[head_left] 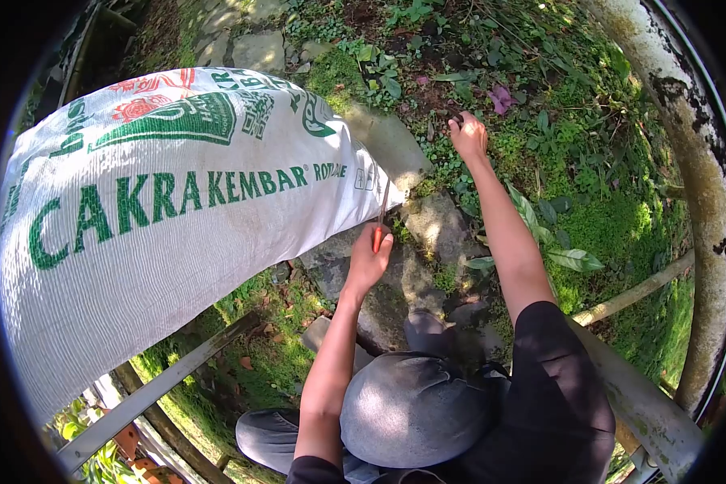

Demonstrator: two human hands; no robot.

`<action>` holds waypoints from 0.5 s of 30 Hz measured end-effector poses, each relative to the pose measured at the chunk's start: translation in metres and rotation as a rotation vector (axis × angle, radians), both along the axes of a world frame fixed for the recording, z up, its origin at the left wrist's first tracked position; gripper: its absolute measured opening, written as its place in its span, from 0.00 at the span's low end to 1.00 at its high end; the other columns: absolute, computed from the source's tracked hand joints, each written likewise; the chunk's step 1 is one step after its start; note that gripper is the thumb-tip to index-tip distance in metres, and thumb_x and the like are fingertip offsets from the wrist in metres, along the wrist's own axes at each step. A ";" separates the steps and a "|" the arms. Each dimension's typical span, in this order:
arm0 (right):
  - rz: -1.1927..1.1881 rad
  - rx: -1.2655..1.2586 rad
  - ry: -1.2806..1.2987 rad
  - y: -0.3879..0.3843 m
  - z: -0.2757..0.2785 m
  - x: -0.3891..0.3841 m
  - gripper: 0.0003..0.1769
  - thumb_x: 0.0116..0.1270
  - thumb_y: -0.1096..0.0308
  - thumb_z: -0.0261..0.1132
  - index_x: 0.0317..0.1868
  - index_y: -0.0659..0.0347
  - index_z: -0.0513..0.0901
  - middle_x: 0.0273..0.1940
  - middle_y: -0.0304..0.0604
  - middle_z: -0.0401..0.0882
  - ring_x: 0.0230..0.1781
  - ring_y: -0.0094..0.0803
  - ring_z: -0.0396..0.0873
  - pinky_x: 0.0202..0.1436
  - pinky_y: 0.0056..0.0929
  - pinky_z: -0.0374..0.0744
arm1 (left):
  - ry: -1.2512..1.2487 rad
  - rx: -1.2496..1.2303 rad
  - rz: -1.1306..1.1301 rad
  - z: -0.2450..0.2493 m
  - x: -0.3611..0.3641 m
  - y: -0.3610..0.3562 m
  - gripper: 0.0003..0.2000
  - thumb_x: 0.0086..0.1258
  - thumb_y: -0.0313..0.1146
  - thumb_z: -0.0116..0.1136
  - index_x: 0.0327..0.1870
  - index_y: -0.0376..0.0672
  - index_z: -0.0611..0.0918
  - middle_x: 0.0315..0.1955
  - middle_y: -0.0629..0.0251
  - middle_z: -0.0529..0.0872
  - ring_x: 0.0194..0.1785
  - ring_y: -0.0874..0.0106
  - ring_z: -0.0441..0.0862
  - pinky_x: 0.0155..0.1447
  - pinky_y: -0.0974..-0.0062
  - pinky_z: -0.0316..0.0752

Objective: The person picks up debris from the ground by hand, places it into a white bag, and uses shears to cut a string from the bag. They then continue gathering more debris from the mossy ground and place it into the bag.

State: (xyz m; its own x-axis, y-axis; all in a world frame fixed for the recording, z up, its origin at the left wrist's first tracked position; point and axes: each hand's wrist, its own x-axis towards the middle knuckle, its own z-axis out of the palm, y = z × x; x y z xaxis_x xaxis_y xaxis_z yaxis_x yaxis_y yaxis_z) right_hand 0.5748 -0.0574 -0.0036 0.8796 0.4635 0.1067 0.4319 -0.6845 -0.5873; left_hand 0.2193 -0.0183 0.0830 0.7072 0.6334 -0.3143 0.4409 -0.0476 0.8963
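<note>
My left hand (369,262) is closed round the red handle of a slim tool (377,236), whose thin, dark shaft points away from me. The tool's tip overlaps the pointed corner of a large white woven sack (218,218), printed in green and red lettering. My right hand (469,139) is stretched out farther to the right, over low weeds and dark soil. Its fingers are pinched together at a small dark bit (457,120), which I cannot make out. A purple flower or leaf (501,99) lies just beyond that hand.
Flat stones (440,230) run under and past the sack's corner. Green moss (605,234) and leafy plants cover the right side. A weathered, pale pole (698,161) curves along the right edge. A metal bar (157,393) crosses the lower left. My bent knee (411,407) is in front.
</note>
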 end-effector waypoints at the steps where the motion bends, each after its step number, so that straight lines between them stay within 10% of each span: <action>1: -0.020 -0.029 0.049 -0.002 0.005 -0.003 0.16 0.65 0.60 0.71 0.50 0.56 0.86 0.44 0.49 0.88 0.45 0.48 0.85 0.51 0.44 0.81 | -0.002 -0.015 0.003 -0.002 -0.003 -0.001 0.09 0.74 0.34 0.59 0.44 0.39 0.77 0.26 0.69 0.73 0.32 0.77 0.68 0.39 0.75 0.69; 15: -0.004 0.084 -0.157 0.006 0.012 -0.022 0.15 0.68 0.64 0.66 0.49 0.64 0.81 0.39 0.59 0.85 0.43 0.55 0.83 0.48 0.49 0.79 | 0.045 -0.057 0.006 -0.010 -0.012 -0.003 0.10 0.73 0.35 0.58 0.48 0.39 0.76 0.31 0.58 0.79 0.35 0.66 0.76 0.46 0.67 0.74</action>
